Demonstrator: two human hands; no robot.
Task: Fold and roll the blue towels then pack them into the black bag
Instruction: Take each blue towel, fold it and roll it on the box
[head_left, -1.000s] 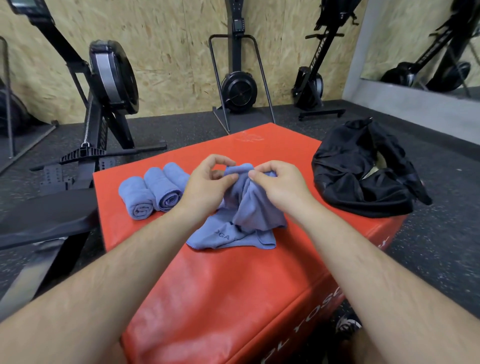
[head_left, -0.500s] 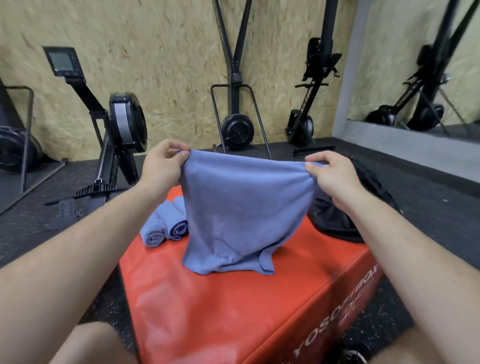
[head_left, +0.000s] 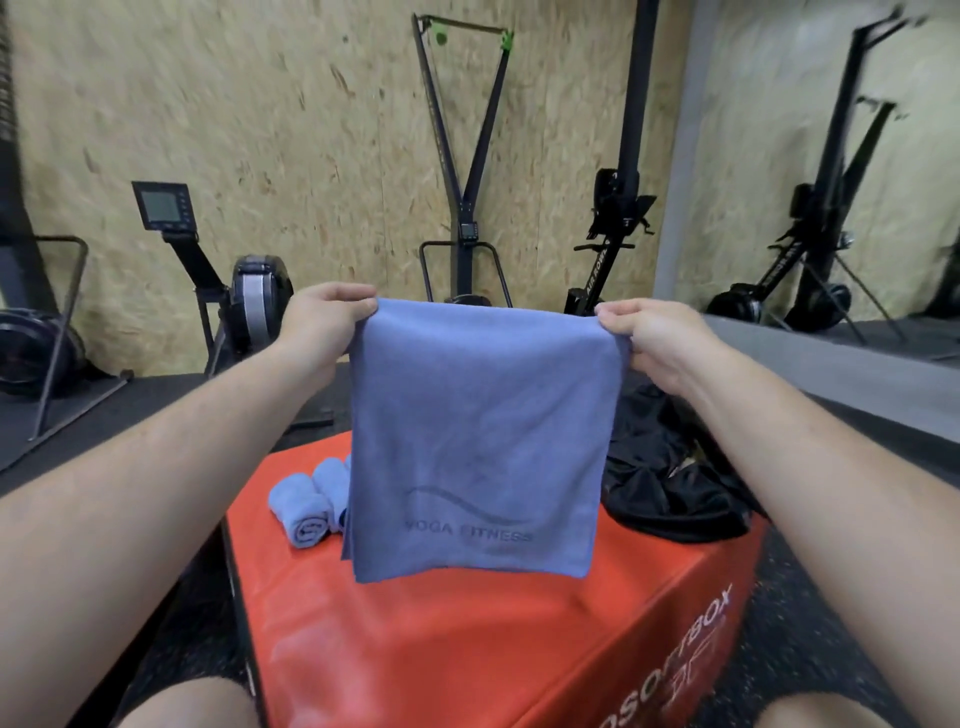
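Note:
A blue towel (head_left: 478, 431) hangs flat and upright in the air above the red box (head_left: 467, 639), printed side toward me. My left hand (head_left: 322, 327) pinches its top left corner and my right hand (head_left: 654, 338) pinches its top right corner, stretching the top edge level. Behind the hanging towel, rolled blue towels (head_left: 311, 501) lie on the box's left part, partly hidden. The crumpled black bag (head_left: 670, 483) lies on the box's right part, behind my right forearm.
The red box stands on a dark rubber floor. Rowing machines (head_left: 244, 301) and a ski trainer (head_left: 465, 156) stand along the wooden wall behind. A mirror (head_left: 841, 171) covers the wall at the right. My knees show at the bottom edge.
My hands have pulled apart and risen, lifting the bunched towel off the box and spreading it flat in the air. The view has tilted upward.

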